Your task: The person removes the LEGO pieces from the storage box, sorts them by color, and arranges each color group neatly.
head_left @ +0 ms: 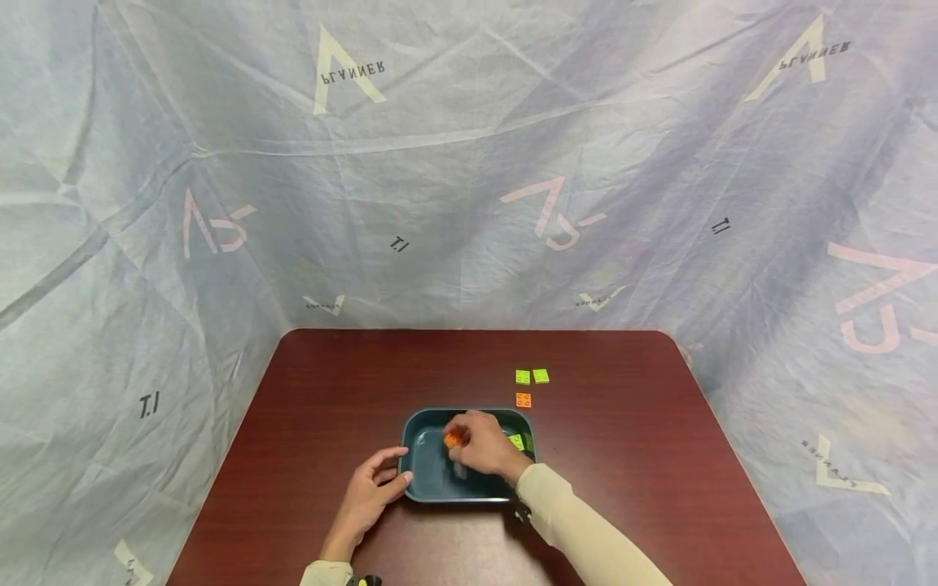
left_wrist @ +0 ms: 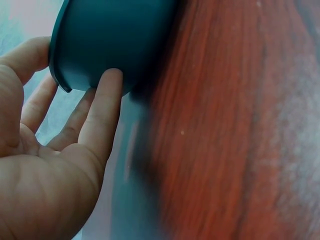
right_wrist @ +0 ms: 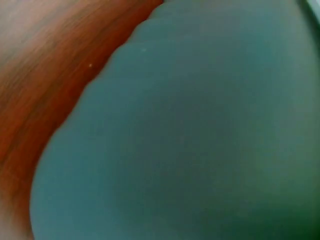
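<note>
The left hand (head_left: 369,490) grips the left end of the tray (head_left: 427,478) while the right hand (head_left: 480,444) pinches an orange block (head_left: 451,440) inside it, apparently mid-transfer; the next move calls for a steady tray.

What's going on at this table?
A person's right hand pinches an orange block at the tray, while the left hand touches the tray's left end. At least one green block is in the tray. Beyond it, two green blocks and another orange one lie on the table.
</note>
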Demonstrator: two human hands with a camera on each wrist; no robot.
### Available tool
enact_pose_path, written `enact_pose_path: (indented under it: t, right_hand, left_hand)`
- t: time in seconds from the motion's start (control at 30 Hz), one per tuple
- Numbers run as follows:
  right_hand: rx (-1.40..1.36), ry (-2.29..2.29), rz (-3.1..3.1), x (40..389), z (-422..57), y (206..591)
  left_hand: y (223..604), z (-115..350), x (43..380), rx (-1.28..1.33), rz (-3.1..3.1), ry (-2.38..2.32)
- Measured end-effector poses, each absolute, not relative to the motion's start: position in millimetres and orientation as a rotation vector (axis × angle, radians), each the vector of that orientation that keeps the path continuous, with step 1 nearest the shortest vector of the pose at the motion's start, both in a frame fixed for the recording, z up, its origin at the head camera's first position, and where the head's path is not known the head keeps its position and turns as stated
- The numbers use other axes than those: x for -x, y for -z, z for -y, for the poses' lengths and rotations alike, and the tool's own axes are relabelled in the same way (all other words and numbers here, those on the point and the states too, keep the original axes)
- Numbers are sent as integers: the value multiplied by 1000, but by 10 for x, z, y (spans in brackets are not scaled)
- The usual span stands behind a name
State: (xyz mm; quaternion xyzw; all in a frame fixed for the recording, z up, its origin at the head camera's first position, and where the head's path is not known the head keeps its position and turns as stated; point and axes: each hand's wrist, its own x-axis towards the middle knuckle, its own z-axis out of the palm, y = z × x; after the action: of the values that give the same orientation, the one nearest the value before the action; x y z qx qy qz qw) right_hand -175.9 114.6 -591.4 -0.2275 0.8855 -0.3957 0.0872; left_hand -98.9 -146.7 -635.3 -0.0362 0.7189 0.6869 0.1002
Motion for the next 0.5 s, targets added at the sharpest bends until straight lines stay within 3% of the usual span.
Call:
enact_pose_path:
  t: [0.5]
  right_hand:
    - [604, 1406, -2581, 1727, -1342, 5788]
  left_hand:
    - [6323, 1472, 987, 119, -2104, -2041]
